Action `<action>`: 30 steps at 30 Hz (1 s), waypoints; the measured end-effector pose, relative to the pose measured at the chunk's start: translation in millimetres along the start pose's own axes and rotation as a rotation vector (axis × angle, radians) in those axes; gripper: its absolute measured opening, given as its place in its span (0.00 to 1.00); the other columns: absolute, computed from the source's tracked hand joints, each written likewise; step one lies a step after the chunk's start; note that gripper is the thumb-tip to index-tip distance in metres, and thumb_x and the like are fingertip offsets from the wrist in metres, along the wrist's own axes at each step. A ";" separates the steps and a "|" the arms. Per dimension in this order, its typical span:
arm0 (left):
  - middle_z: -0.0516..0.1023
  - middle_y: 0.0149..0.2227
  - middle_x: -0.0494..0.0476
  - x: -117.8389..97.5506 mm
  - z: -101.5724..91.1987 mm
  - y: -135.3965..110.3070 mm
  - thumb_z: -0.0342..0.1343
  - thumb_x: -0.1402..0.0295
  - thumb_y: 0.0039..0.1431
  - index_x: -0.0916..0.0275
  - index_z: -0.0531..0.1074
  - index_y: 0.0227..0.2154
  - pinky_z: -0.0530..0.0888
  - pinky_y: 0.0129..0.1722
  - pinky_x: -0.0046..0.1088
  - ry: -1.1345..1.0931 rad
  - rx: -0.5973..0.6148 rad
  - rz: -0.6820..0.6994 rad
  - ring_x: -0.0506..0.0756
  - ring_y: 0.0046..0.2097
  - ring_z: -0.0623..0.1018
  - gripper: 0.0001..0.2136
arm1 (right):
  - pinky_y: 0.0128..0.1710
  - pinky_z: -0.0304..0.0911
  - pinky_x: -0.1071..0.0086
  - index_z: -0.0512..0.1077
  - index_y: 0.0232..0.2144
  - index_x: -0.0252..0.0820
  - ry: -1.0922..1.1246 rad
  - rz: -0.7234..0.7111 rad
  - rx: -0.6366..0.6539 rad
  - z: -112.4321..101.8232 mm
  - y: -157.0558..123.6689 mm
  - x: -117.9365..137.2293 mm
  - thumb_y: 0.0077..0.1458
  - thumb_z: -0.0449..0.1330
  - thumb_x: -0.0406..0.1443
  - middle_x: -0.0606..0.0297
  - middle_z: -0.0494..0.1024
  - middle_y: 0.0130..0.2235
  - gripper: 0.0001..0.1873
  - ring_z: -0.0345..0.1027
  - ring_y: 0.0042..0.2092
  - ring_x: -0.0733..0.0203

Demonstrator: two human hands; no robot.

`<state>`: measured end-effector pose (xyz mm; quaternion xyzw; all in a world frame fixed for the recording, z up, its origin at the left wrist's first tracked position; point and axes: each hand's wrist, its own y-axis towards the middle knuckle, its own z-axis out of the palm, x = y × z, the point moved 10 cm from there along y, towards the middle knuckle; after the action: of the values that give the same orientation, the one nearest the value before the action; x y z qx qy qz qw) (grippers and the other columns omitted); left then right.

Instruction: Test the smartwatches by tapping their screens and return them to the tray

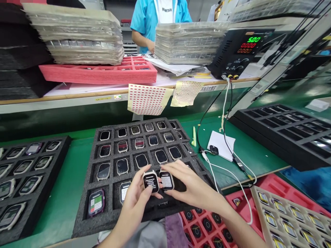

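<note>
My left hand point(138, 196) is closed around a smartwatch case point(150, 182) without a strap, its lit screen showing white text. My left thumb rests on the lower part of that screen. Just to the right, my right hand point(186, 184) grips a second watch case point(167, 180) by its edges, with a list on its bright display. Both hands are over the front part of a black foam tray point(110, 203). Its pockets hold rows of similar watches, most with dark screens. One purple-rimmed watch point(96, 203) with a coloured display sits in the front left pocket.
More watches fill a black tray point(55, 162) at left. A power supply point(243, 51) stands on the shelf, its cables hanging to the green bench point(191, 120). Red foam point(212, 237) with round parts and a beige tray point(261, 217) lie low right. Across the shelf stands a person point(144, 20).
</note>
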<state>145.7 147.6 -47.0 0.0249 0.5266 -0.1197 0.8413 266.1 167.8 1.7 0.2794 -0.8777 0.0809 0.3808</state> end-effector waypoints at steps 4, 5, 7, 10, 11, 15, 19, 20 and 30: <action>0.75 0.41 0.61 -2.0 2.8 -0.4 0.53 0.66 0.61 0.62 0.61 0.54 0.78 0.36 0.32 0.004 -0.008 -0.012 0.58 0.42 0.76 0.19 | 0.54 0.58 0.56 0.60 0.58 0.48 -0.247 -0.020 0.063 -12.2 -8.3 1.6 0.57 0.60 0.38 0.58 0.65 0.55 0.27 0.58 0.56 0.50; 0.76 0.40 0.61 -2.4 3.2 -0.1 0.53 0.66 0.61 0.62 0.61 0.54 0.78 0.35 0.32 0.008 -0.013 -0.017 0.57 0.41 0.76 0.19 | 0.52 0.59 0.56 0.64 0.55 0.47 -0.306 0.015 0.033 -19.4 -11.8 -4.4 0.59 0.58 0.40 0.57 0.67 0.53 0.22 0.60 0.54 0.50; 0.76 0.38 0.60 -2.7 4.4 0.8 0.54 0.65 0.61 0.63 0.63 0.53 0.78 0.33 0.31 0.015 -0.012 -0.032 0.57 0.39 0.76 0.18 | 0.48 0.61 0.55 0.70 0.45 0.43 -0.434 0.098 -0.048 -33.7 -19.9 -18.9 0.63 0.51 0.40 0.56 0.71 0.45 0.13 0.64 0.47 0.50; 0.77 0.37 0.60 -3.5 5.7 1.4 0.54 0.65 0.61 0.63 0.64 0.51 0.78 0.32 0.29 0.017 -0.002 -0.043 0.56 0.37 0.76 0.17 | 0.44 0.63 0.53 0.70 0.40 0.40 -0.548 0.164 -0.124 -38.9 -29.9 -33.4 0.64 0.46 0.38 0.56 0.72 0.40 0.14 0.66 0.42 0.49; 0.77 0.37 0.60 -3.9 5.8 1.3 0.54 0.65 0.61 0.63 0.64 0.51 0.78 0.32 0.29 0.015 0.000 -0.044 0.55 0.37 0.76 0.16 | 0.44 0.63 0.53 0.69 0.42 0.40 -0.558 0.170 -0.135 -36.4 -31.5 -35.6 0.64 0.47 0.38 0.55 0.72 0.40 0.13 0.66 0.42 0.49; 0.76 0.38 0.60 -5.3 6.9 0.4 0.52 0.65 0.62 0.62 0.64 0.51 0.77 0.33 0.29 0.010 0.013 -0.042 0.56 0.39 0.76 0.16 | 0.43 0.64 0.54 0.66 0.47 0.39 -0.514 0.216 -0.228 -30.2 -32.8 -42.9 0.62 0.51 0.40 0.55 0.71 0.42 0.14 0.66 0.44 0.47; 0.75 0.41 0.59 -3.1 6.6 -0.3 0.54 0.67 0.60 0.60 0.59 0.54 0.76 0.36 0.29 0.028 0.004 -0.042 0.55 0.41 0.76 0.20 | 0.36 0.65 0.61 0.69 0.44 0.40 -0.324 0.303 -0.333 -38.8 -33.0 -56.8 0.57 0.57 0.43 0.59 0.71 0.36 0.15 0.68 0.38 0.52; 0.75 0.42 0.59 -1.7 6.4 -0.8 0.56 0.68 0.58 0.59 0.57 0.56 0.75 0.38 0.29 0.040 0.003 -0.043 0.55 0.42 0.75 0.24 | 0.33 0.65 0.64 0.70 0.41 0.40 -0.256 0.303 -0.335 -40.2 -32.2 -58.2 0.57 0.57 0.44 0.61 0.71 0.33 0.14 0.67 0.34 0.54; 0.72 0.41 0.53 -2.5 12.6 2.6 0.57 0.73 0.56 0.56 0.56 0.54 0.70 0.42 0.28 0.067 0.027 -0.079 0.51 0.41 0.73 0.24 | 0.11 0.54 0.77 0.65 0.49 0.40 0.761 0.288 -0.347 -27.0 -12.9 -54.3 0.60 0.56 0.42 0.55 0.75 0.42 0.17 0.61 0.18 0.71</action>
<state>156.3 148.5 -39.4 0.0193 0.5535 -0.1591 0.8173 320.1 190.0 -19.1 0.0362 -0.7054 0.0816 0.7031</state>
